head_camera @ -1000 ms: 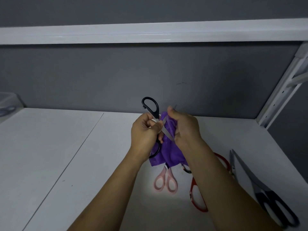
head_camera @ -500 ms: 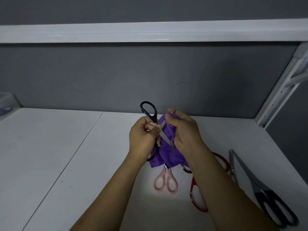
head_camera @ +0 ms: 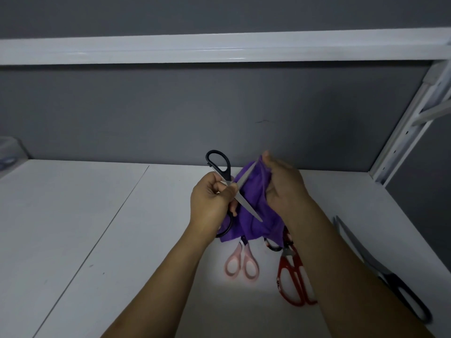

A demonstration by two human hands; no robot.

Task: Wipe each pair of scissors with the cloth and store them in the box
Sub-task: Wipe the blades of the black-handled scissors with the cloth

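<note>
Black-handled scissors (head_camera: 245, 202): held above the table (head_camera: 97, 215), near the middle of its back edge, blades spread apart.
Left hand (head_camera: 210, 201): fingers curled round the lower handle and pivot.
Cloth (head_camera: 256, 189): purple, bunched against the upper blade.
Right hand (head_camera: 284, 189): pinches the cloth round that blade's tip.
Table, front right: pink scissors (head_camera: 242, 250), red scissors (head_camera: 290, 262) and large black scissors (head_camera: 390, 279) lie flat.
Box (head_camera: 9, 152): back left corner.

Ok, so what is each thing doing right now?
Black scissors: blades open, gripped by left hand.
Cloth: bunched, gripped by right hand.
Pink scissors: lying on table, handles together, tips hidden by cloth.
Red scissors: lying on table, partly hidden.
Big scissors: lying on table, far right.
</note>
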